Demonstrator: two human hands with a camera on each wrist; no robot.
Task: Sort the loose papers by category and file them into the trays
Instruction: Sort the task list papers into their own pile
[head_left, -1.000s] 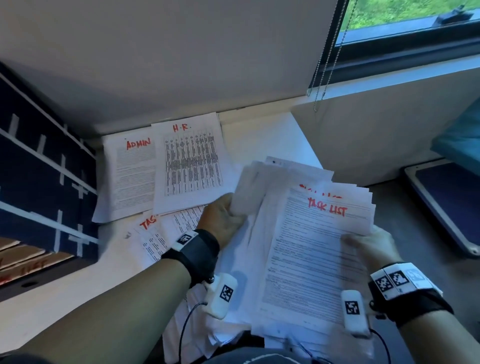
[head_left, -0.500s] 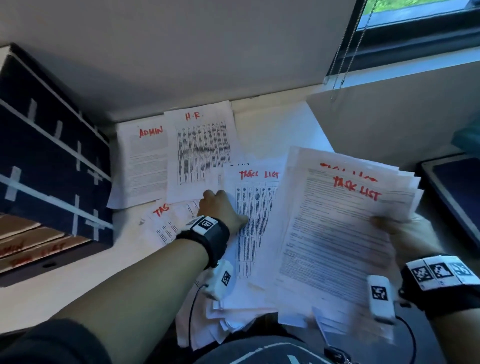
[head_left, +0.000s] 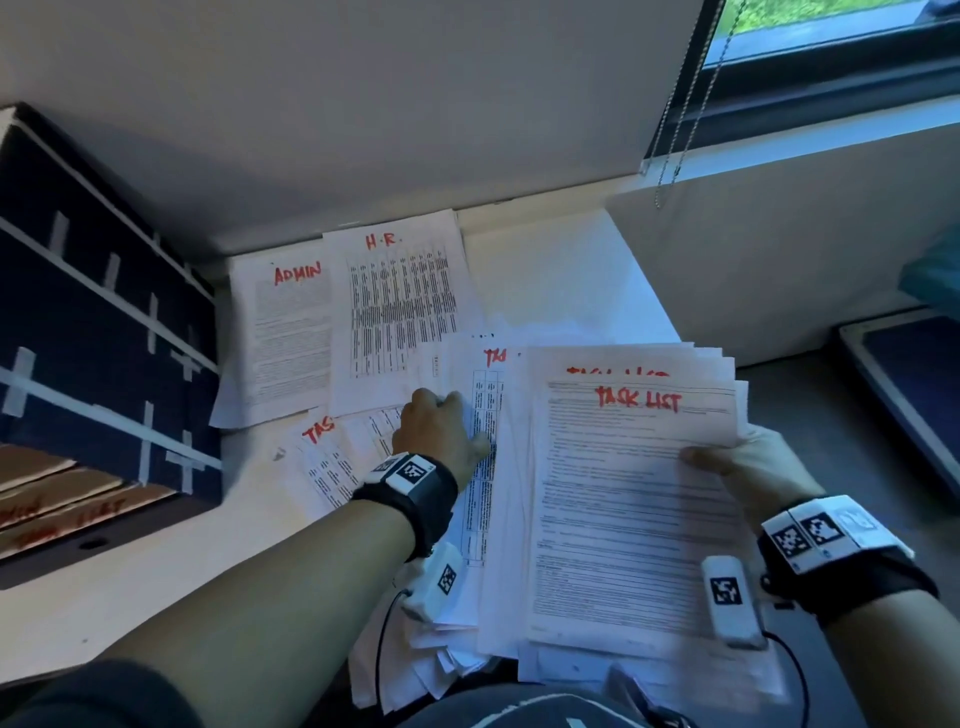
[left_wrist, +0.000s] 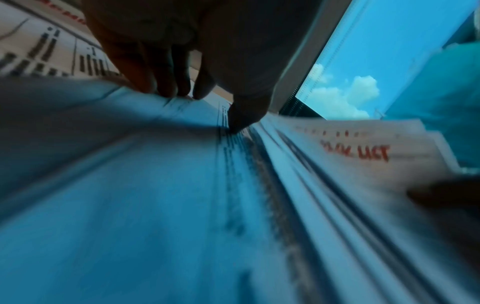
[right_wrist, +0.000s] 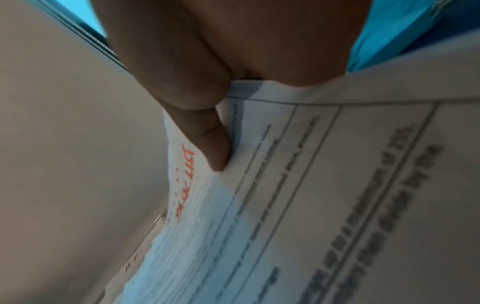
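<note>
A: Where's the stack?

B: In my right hand (head_left: 748, 467), held up over my lap at the desk (head_left: 561, 270) edge. Thumb on top, fingers under, clamped on the fanned stack (head_left: 623, 519), top pg marked TASK LIST in red.

A: And the left?

B: Left hand (head_left: 441, 431) is down on a table-printed sheet (head_left: 485, 415), also TASK-something. Fingers curled at its edge, thumb pressing. Looks like a pinch, but the wrist view's blurry.

A: How to place it well?

B: I'd lay it flat on the TASK pile (head_left: 332, 457), w/ the red heading showing, clear of the H.R. sheet (head_left: 400, 312) & ADMIN sheet (head_left: 291, 332).

A: Paper feel?

B: Thin, floppy office sheets, prob slippery; edges splay. Cardboard trays (head_left: 57, 499) sit left, red-lettered.
</note>
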